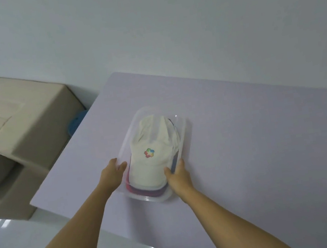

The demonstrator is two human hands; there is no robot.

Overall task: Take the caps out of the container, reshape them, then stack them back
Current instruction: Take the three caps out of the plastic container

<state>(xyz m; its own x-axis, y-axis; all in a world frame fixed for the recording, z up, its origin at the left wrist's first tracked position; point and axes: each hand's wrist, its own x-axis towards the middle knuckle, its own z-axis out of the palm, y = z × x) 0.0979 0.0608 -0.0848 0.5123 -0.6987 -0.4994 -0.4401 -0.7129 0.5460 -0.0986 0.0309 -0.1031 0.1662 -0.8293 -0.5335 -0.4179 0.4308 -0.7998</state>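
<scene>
A clear plastic container (pixel 183 130) sits on a pale lilac table (pixel 258 152). Inside it lies a stack of caps, with a white cap (pixel 153 159) bearing a coloured logo on top. Red and dark blue brims (pixel 145 191) show beneath it at the near end. My left hand (pixel 113 175) holds the container's left wall, thumb over the rim. My right hand (pixel 178 177) grips the right wall, thumb inside against the white cap's brim and fingers outside. Which caps lie lower in the stack is hidden.
A beige sofa (pixel 21 132) stands to the left of the table, and a blue round object (pixel 76 122) sits between them. A white wall rises behind the table. Glossy white floor (pixel 27 239) lies at the near left.
</scene>
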